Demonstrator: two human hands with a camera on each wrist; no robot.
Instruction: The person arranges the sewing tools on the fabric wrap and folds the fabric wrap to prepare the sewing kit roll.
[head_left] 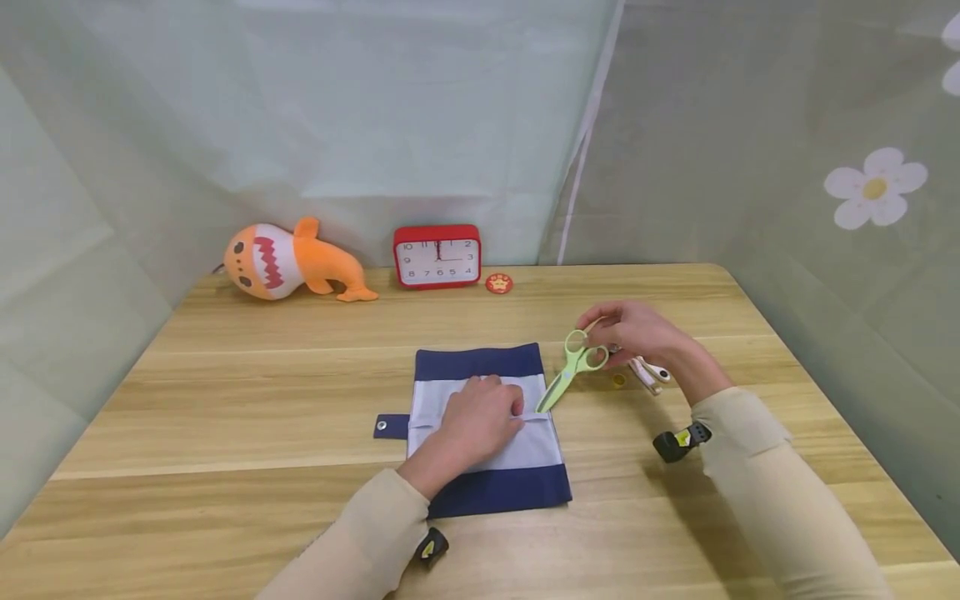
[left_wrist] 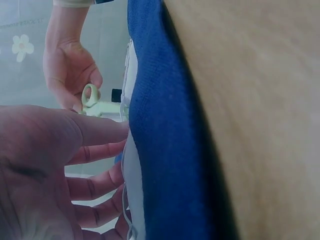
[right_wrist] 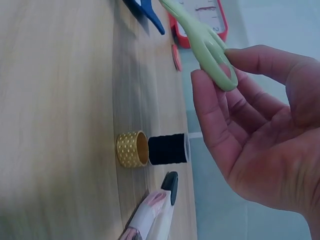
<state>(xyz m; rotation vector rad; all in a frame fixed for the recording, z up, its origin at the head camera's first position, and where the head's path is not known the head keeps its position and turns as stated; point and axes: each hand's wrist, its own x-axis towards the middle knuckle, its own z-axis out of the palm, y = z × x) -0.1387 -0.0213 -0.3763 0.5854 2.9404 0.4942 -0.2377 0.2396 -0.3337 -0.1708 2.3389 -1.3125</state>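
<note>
A pair of light green scissors (head_left: 574, 367) slants down with its blade tips at the pocket edge of an unfolded cloth pouch (head_left: 480, 490), navy at both ends and pale grey inside. My right hand (head_left: 626, 332) pinches the scissors by a handle loop between thumb and fingers, as the right wrist view also shows. On the pouch's pale middle rests my left hand (head_left: 483, 417), fingertips touching the cloth beside the pocket edge. In the left wrist view its thumb (left_wrist: 100, 129) lies against the pocket, fingers loosely extended. The blade tips are hidden there.
Right of the pouch lie a gold thimble (right_wrist: 132, 149), a black thread spool (right_wrist: 167, 149) and a small white-handled tool (right_wrist: 152, 210). Along the back stand an orange plush shark (head_left: 296, 260), a red clock (head_left: 438, 257) and a round red badge (head_left: 498, 283).
</note>
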